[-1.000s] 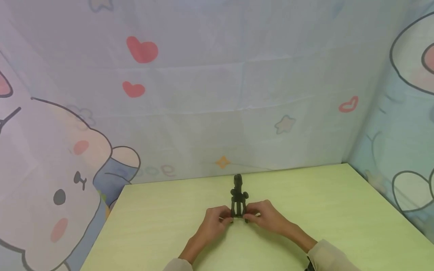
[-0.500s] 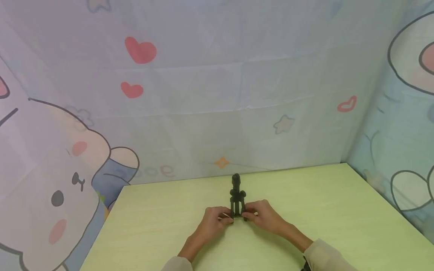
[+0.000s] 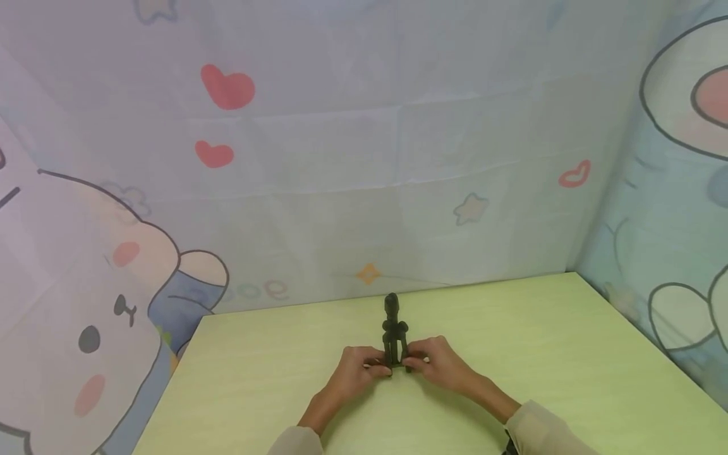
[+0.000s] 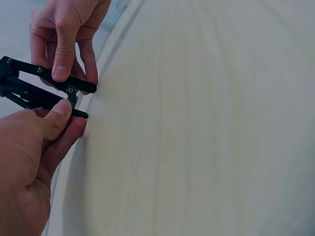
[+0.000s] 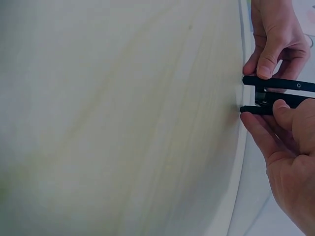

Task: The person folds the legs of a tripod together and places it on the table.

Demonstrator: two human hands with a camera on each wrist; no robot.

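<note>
A small black tripod [image 3: 391, 328] stands at the far middle of the table, its head toward the patterned cloth and its leg ends toward me. My left hand [image 3: 354, 374] pinches one leg near its lower end between thumb and fingers. On the other side, my right hand [image 3: 442, 368] pinches another leg the same way. The left wrist view shows the tripod's legs [image 4: 37, 96] side by side, with a short hinged brace [image 4: 72, 96] linking them. In the right wrist view, the leg ends [image 5: 251, 80] poke out past both hands' fingertips.
The pale yellow-green table [image 3: 273, 341] spreads out on both sides of the hands. Behind it hangs a cloth backdrop [image 3: 318, 151] printed with hearts, stars and cartoon animals, which also closes in the left and right sides. A dark band [image 3: 510, 443] shows at the right sleeve's cuff.
The tripod's legs stand slightly closer together than a second ago, with both hands' fingertips nearer each other. The whole head view has shifted a little. Both hands keep their hold.
</note>
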